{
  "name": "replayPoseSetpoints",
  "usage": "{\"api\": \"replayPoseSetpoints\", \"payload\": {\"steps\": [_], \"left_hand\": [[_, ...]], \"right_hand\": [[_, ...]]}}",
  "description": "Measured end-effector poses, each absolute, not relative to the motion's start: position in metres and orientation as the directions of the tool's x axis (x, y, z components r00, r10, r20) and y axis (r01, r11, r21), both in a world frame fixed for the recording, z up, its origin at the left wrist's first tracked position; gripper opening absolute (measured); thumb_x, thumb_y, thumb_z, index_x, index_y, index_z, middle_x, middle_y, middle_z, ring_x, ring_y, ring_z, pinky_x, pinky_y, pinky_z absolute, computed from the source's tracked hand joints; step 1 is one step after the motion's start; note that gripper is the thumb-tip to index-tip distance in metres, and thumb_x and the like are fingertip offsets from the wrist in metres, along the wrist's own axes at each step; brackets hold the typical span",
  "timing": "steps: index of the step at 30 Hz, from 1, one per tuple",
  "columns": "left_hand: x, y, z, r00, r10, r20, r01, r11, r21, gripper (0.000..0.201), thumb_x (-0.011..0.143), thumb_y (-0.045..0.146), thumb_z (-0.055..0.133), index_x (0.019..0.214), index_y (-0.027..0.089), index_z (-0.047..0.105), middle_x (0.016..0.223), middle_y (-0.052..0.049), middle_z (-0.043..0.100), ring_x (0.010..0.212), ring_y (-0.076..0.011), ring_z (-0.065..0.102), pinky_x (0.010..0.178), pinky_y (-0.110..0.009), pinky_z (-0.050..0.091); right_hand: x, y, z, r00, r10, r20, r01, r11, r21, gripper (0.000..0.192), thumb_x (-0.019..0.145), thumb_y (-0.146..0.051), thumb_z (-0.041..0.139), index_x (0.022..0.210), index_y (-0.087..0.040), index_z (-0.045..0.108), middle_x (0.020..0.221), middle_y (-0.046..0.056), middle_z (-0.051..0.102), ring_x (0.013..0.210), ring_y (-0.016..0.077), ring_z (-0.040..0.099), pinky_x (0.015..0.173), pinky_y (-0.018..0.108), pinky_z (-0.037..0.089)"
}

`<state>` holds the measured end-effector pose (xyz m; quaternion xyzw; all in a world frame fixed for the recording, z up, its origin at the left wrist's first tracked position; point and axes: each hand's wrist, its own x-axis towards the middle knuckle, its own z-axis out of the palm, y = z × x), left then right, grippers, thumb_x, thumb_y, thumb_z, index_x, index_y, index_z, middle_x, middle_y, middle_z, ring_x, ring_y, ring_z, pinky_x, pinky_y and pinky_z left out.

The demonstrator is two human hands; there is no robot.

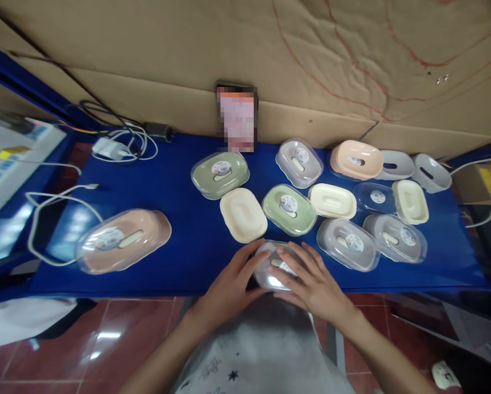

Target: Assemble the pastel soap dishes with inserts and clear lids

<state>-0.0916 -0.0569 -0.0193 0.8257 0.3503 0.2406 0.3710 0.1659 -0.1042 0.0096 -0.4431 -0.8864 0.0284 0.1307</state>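
Observation:
Right at the table's front edge, a grey soap box with a clear lid [275,280] sits between my two hands. My left hand [239,279] wraps its left side, thumb below and fingers on the lid. From the right, my right hand [311,276] lies over the top, its fingers spread across the lid and label, pressing on it. Just beyond them are a cream tray [244,216] and a green soap box with a clear lid [284,208]. A grey lidded soap box [348,243] stands to the right of my right hand.
Far left lies a peach lidded soap box [124,241] beside a white cable [32,230]. Behind are a green lidded box [221,174], a propped phone [237,117], a peach box [356,160] and loose grey trays [432,172]. The blue table [180,257] ends against cardboard [167,98].

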Motion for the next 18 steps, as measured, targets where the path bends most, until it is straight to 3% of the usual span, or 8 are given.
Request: {"api": "replayPoseSetpoints", "payload": {"steps": [11, 18], "left_hand": [[-0.092, -0.057, -0.021, 0.639, 0.766, 0.070, 0.402, -0.411, 0.818, 0.090, 0.095, 0.029, 0.082, 0.168, 0.036, 0.029, 0.168, -0.015, 0.047, 0.155, -0.0342, 0.050, 0.119, -0.059, 0.055], [-0.091, -0.059, -0.013, 0.673, 0.737, 0.059, 0.400, -0.431, 0.809, 0.085, 0.101, 0.034, 0.074, 0.170, 0.039, 0.025, 0.166, -0.012, 0.049, 0.150, -0.0320, 0.056, 0.117, -0.054, 0.057]], "right_hand": [[0.161, -0.105, 0.021, -0.563, 0.815, 0.135, 0.784, 0.579, -0.225, 0.061, 0.104, -0.047, 0.068, 0.161, -0.033, 0.051, 0.171, 0.006, 0.047, 0.152, 0.0383, 0.048, 0.117, 0.064, 0.050], [0.161, -0.118, 0.003, -0.541, 0.807, 0.236, 0.816, 0.572, -0.087, 0.061, 0.099, -0.050, 0.074, 0.157, -0.038, 0.055, 0.160, 0.005, 0.060, 0.151, 0.0366, 0.052, 0.118, 0.063, 0.050]]}}
